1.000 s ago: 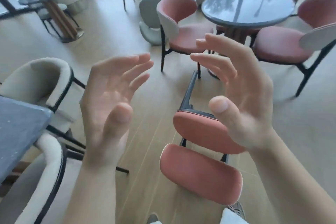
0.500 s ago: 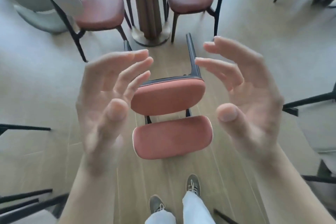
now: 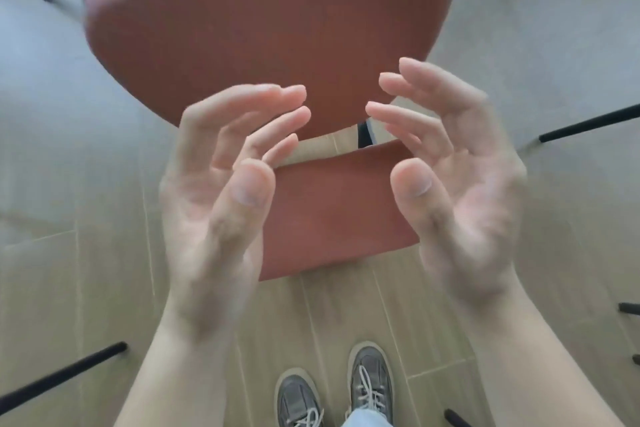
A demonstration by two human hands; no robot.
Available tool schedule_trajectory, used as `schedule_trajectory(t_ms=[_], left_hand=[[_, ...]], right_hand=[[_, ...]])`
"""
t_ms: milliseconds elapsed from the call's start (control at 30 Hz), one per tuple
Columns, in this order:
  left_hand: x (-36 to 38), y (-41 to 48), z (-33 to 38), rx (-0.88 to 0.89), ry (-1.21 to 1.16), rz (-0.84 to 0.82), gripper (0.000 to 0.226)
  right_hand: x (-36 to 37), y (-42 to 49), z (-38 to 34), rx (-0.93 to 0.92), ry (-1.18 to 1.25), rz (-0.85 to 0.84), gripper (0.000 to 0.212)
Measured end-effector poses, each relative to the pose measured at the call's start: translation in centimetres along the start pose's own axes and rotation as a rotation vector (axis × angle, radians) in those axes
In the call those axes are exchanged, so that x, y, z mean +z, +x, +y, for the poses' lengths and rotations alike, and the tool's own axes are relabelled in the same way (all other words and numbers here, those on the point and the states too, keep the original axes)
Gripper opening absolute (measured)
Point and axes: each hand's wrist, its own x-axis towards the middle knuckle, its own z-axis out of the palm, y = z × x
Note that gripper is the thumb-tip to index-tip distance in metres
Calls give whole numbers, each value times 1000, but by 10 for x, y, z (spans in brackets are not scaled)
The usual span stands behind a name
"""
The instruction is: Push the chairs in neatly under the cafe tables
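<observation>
Left hand (image 3: 214,191): palm turned inward, fingers loosely curved and spread apart, thumb raised; we see it gripping nothing.
Right hand (image 3: 460,184): mirrors the left, palm facing it, fingers likewise apart and empty.
Terracotta-red padded chair backrest (image 3: 332,215): lies between and below the two palms, its long axis running left to right, so each hand overlaps one end; we judge both hands equally near it.
Contact: we cannot tell whether either hand touches the backrest, as blur softens the outlines and the palms hide its ends.
Matching red padded seat (image 3: 270,28): just beyond the backrest, away from us, across a narrow gap bridged by a black upright (image 3: 364,133); we judge the push should run that way.
Pale wood-plank floor (image 3: 346,315): under the chair; grey lace-up shoes (image 3: 370,385) stand on it on our side of the backrest.
Black chair legs (image 3: 588,121): at the margins, well apart from the red chair; their chairs are cut off.
Cafe table: not in view, so we cannot say how far the chair has to go.
</observation>
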Motion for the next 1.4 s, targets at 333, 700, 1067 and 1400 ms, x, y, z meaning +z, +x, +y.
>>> schedule_trajectory(t_ms=[333, 700, 1067, 1400], left_hand=[[-71, -81, -334, -715, -388, 568, 44], [-89, -135, -434, -874, -436, 901, 49], [-96, -138, -445, -833, -211, 1096, 103], [-82, -113, -365, -798, -294, 1167, 64]], right_hand=[[17, -148, 337, 505, -33, 80, 43], [19, -212, 425, 859, 18, 411, 22], [26, -202, 446, 1158, 255, 759, 81], [31, -168, 360, 1156, 320, 835, 75]])
